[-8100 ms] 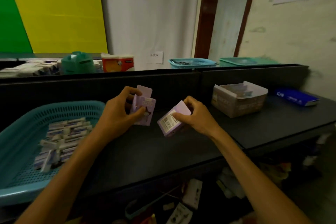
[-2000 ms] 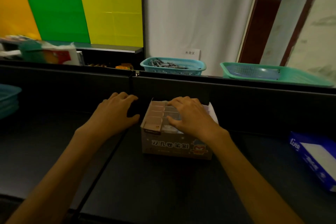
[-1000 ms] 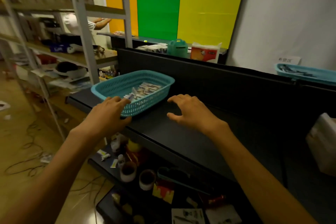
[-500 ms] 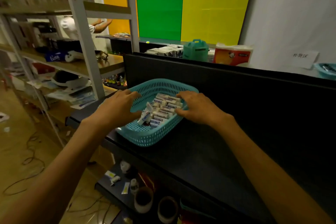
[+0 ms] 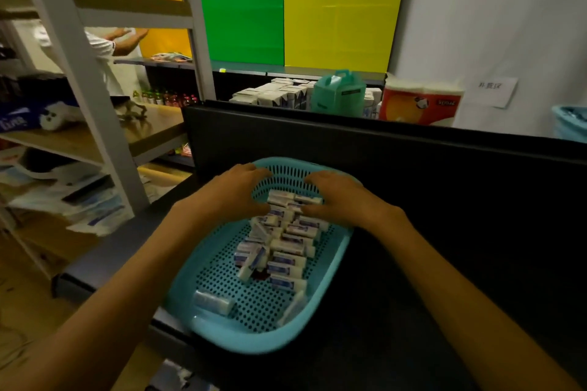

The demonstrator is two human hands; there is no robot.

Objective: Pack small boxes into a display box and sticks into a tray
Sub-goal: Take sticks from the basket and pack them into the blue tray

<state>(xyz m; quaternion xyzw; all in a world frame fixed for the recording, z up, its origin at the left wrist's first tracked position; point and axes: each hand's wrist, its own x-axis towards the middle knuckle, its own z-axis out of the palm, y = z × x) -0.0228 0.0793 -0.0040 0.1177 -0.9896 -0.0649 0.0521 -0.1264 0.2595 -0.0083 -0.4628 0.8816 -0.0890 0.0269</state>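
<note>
So starting at the far left, a grey metal shelving rack (image 5: 79, 51) with wooden-looking boards holds a jumble of papers and a blue tissue pack (image 5: 19, 117), and behind its upright a person in a white top (image 5: 101, 47) stands with arms stretched forward. Moving in, the dark matte table (image 5: 444, 263) carries a turquoise plastic basket (image 5: 222, 333), oval-ish with a rounded rim and a bottom and walls full of little punched holes. Inside it sits a loose heap of small rectangular packs (image 5: 286, 247), white with bluish-purple print, lying every which way, plus one clear-wrapped cylindrical roll (image 5: 212, 301) near the front left corner. The left hand (image 5: 235, 197) hovers over the far left part of the basket, fingers spread and loosely curved over the pile, thumb pointing inward at the packs; not gripping anything as far as I can see. The right hand (image 5: 343, 200) mirrors it on the far right side, fingers also relaxed and splayed, thumb touching or just about touching the top packs. Behind the table's black back panel (image 5: 349, 143): stacked white cartons (image 5: 273, 94), a mint-green plastic box with a handle (image 5: 338, 94), then an orange and white wrapped pack of paper rolls (image 5: 419, 101). Up on the wall, flat glossy sheets in orange, green and yellow (image 5: 343, 9), and at the right edge a sliver of another turquoise basket (image 5: 570, 120)
</note>
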